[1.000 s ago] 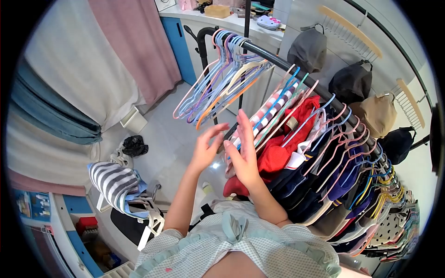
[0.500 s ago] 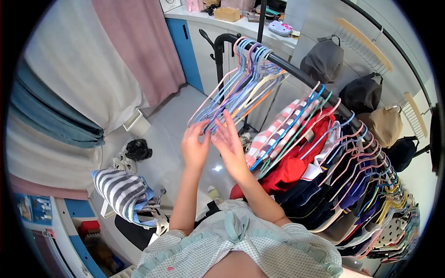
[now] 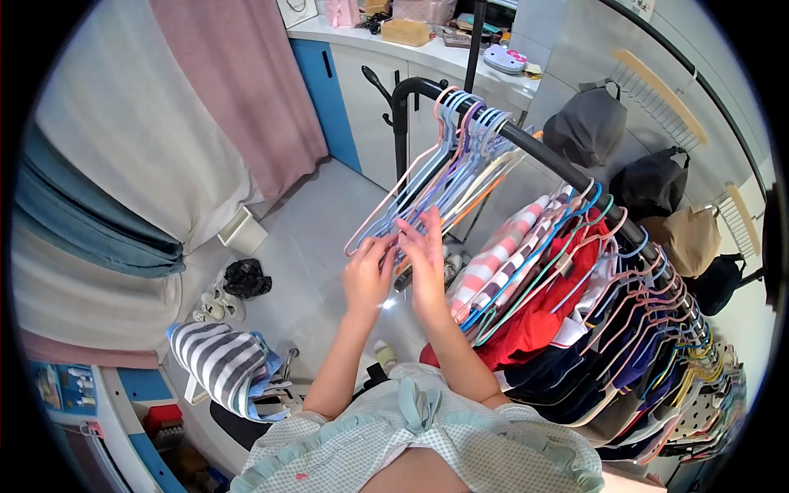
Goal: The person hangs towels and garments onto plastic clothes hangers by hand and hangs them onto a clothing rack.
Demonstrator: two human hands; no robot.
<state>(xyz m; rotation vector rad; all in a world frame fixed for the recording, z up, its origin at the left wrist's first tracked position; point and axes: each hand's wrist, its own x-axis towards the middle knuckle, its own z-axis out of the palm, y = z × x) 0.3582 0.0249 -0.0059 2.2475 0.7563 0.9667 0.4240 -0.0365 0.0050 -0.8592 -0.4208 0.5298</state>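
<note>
A bunch of thin plastic hangers (image 3: 460,164) in pink, blue, purple, white and orange hangs from the end of the black clothes rail (image 3: 534,146). Both my hands are at the lower ends of these hangers. My left hand (image 3: 367,273) has its fingers bent toward the hangers' bottom bars, thumb apart from them. Close beside it, my right hand (image 3: 423,261) has its fingers stretched upward and spread, its fingertips against or just in front of the hangers. Exact contact is partly hidden behind the fingers. No hanger is visibly gripped.
Clothes on hangers fill the rail to the right, among them a red garment (image 3: 534,320) and a pink striped one (image 3: 497,259). A striped cloth (image 3: 222,357) lies at lower left. A black bag (image 3: 246,279), white bin (image 3: 243,232) and curtains (image 3: 238,90) are on the left.
The hangers and rail sit further right and lower in view, as the camera has shifted. My hands have moved right and slightly down along with the hangers' lower ends.
</note>
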